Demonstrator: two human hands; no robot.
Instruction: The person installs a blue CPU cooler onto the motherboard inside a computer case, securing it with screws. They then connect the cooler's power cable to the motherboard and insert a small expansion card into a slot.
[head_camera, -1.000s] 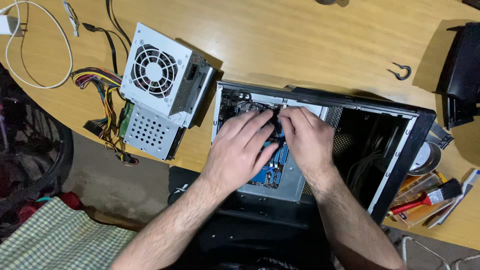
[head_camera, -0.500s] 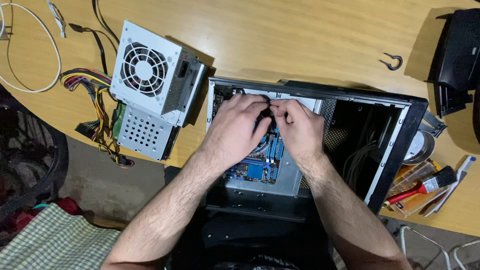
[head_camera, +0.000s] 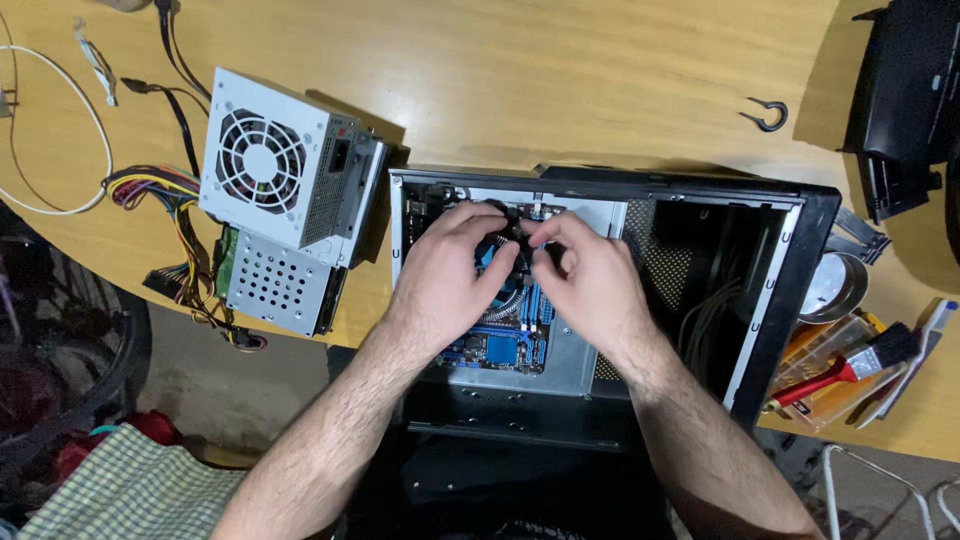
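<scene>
An open black computer case (head_camera: 782, 300) lies on its side on the wooden table (head_camera: 560, 80). Inside is a blue motherboard (head_camera: 500, 348) on a grey metal tray. Both my hands reach into the case over the board. My left hand (head_camera: 450, 278) and my right hand (head_camera: 588, 282) meet fingertip to fingertip near the board's far edge. Their fingers pinch a small black part (head_camera: 521, 243) between them. My hands hide most of that part and the board under it.
A grey power supply (head_camera: 280, 165) with a fan sits on a perforated metal cage (head_camera: 275, 285) left of the case, with coloured cables (head_camera: 160, 190) trailing. A red-handled brush (head_camera: 840, 370), a round tin (head_camera: 835, 285), a black hook (head_camera: 765, 115) and a black panel (head_camera: 900, 100) lie to the right.
My hands have shifted from lying over the middle of the board toward its far edge. The fingertips now come together on the black part.
</scene>
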